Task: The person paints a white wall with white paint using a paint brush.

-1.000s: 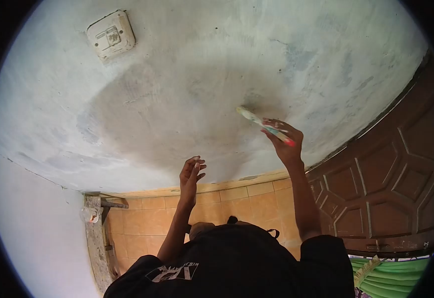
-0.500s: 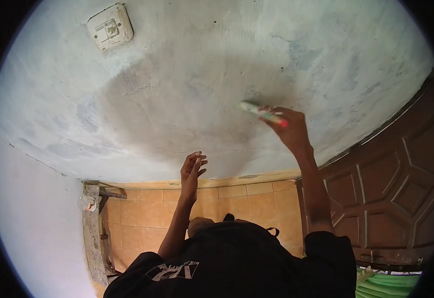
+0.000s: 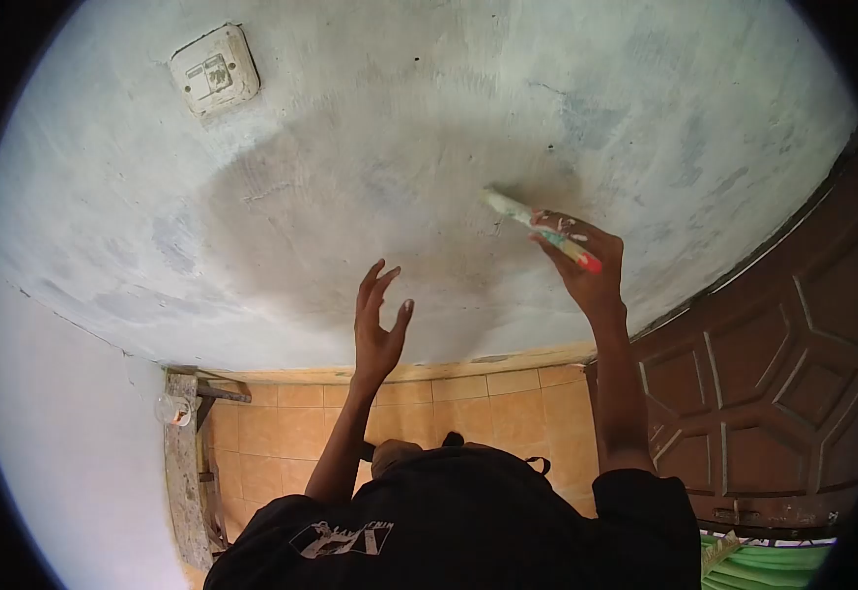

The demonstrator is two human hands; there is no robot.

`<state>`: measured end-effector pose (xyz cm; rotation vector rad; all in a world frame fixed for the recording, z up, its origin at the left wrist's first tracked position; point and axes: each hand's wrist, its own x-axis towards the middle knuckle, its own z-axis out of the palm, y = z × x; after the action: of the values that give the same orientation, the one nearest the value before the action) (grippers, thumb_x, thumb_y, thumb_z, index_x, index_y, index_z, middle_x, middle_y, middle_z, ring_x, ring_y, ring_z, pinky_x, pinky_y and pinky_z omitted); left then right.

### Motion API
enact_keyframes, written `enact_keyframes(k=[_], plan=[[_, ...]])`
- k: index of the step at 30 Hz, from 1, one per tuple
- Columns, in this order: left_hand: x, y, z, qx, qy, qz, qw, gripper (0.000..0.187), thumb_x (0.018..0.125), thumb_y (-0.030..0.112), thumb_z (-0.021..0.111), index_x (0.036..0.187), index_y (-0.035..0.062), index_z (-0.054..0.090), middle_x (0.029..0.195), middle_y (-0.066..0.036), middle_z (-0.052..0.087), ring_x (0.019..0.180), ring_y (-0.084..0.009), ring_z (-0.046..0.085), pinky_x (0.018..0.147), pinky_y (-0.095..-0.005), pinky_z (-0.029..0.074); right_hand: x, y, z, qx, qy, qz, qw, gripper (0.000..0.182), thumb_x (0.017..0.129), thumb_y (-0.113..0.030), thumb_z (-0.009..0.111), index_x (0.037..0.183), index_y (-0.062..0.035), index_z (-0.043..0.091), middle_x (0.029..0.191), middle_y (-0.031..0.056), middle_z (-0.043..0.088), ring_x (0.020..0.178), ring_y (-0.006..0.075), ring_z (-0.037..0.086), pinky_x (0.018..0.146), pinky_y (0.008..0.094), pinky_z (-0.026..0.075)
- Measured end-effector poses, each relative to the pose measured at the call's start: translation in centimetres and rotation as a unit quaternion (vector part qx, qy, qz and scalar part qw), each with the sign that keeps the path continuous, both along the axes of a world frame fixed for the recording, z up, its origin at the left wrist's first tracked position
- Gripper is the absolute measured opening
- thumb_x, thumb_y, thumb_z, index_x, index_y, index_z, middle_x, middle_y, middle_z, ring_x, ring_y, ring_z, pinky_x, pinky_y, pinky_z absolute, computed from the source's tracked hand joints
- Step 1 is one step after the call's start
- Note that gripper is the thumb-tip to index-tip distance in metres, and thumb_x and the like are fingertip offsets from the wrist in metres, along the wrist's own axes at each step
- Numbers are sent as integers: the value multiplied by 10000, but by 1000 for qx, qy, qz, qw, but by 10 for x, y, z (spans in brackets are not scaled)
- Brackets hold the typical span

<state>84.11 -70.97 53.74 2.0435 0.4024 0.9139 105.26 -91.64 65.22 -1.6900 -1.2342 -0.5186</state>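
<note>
A paintbrush point(image 3: 513, 208) with a whitish, paint-smeared head and a red-tipped handle is gripped in my right hand point(image 3: 586, 258). Its bristle end points up and left, close to the patchy pale wall point(image 3: 350, 128). White smears mark the fingers around the handle. Lower and to the left, my left hand point(image 3: 381, 324) is raised with its fingers apart and nothing in it. That hand is in front of the wall's lower part, where a broad shadow falls.
An old switch plate point(image 3: 215, 71) sits on the wall at upper left. A wooden bench point(image 3: 183, 462) with a clear plastic cup point(image 3: 172, 409) on it stands at left. On the right is a brown panelled door point(image 3: 763, 393). Orange tiles point(image 3: 282, 433) cover the floor.
My right hand with the paintbrush has shifted slightly right and down. My left hand has risen and its fingers have spread wider.
</note>
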Motion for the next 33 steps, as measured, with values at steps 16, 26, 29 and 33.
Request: enact_keyframes(k=[16,26,29,33], plan=[[33,19,3,304,139,66,940,865,873,313,720,1584,130,264,1675,-127,103,1540,-373,57,1208,-614,95,-15,8,2,-189,66,8,980,165,857,-66,774,1021,-50,757,997,75,765,867,146,722,757,299,560],[34,21,1,311,140,69,938,874,859,320,735,1580,129,280,1671,-129,126,1538,-377,74,1196,-638,99,-12,8,-2,-91,29,27,995,156,838,-23,781,987,1,738,1004,108,761,901,172,731,784,293,581],[34,20,-2,319,137,67,935,878,854,319,740,1579,129,283,1670,-131,133,1538,-378,79,1194,-642,101,3,14,-24,-199,39,-54,978,149,836,-4,776,977,20,737,1013,140,754,920,176,725,800,307,586],[31,22,4,305,151,62,938,884,851,318,742,1580,130,280,1670,-129,135,1538,-376,82,1194,-642,100,-1,5,-5,74,40,-5,996,148,830,6,774,972,25,739,1001,146,752,931,175,725,817,297,585]])
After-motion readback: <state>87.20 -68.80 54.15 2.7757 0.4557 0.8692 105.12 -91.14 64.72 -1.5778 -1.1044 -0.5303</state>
